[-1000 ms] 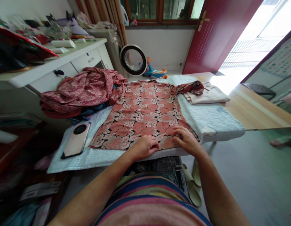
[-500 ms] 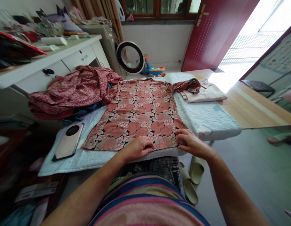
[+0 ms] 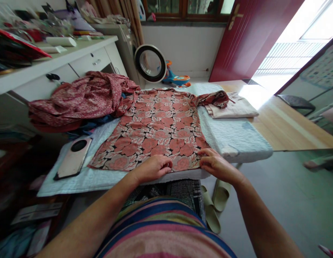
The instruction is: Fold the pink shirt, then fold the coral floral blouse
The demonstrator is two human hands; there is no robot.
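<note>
A floral shirt (image 3: 158, 125) in rust red, beige and black lies spread flat, its lower hem towards me. One sleeve (image 3: 216, 98) is bunched out to the right at the far end. My left hand (image 3: 154, 168) rests at the near hem, fingers curled in and closed on the cloth edge. At the hem's right corner, my right hand (image 3: 219, 165) has thumb and fingertips closed on the fabric, the upper fingers slightly lifted. Beneath the shirt is a pale blue quilted pad (image 3: 233, 132).
A crumpled red patterned cloth (image 3: 85, 98) is heaped at the left, beyond a phone (image 3: 75, 157). Folded pale clothing (image 3: 232, 107) lies at the right, near a wooden board (image 3: 292, 125). Behind stand a white cabinet (image 3: 83, 66) and a washing machine's round door (image 3: 150, 63). Slippers (image 3: 221, 195) are on the floor.
The view has shifted slightly. Both hands stay at the shirt's near hem in almost the same places, and the shirt lies as before.
</note>
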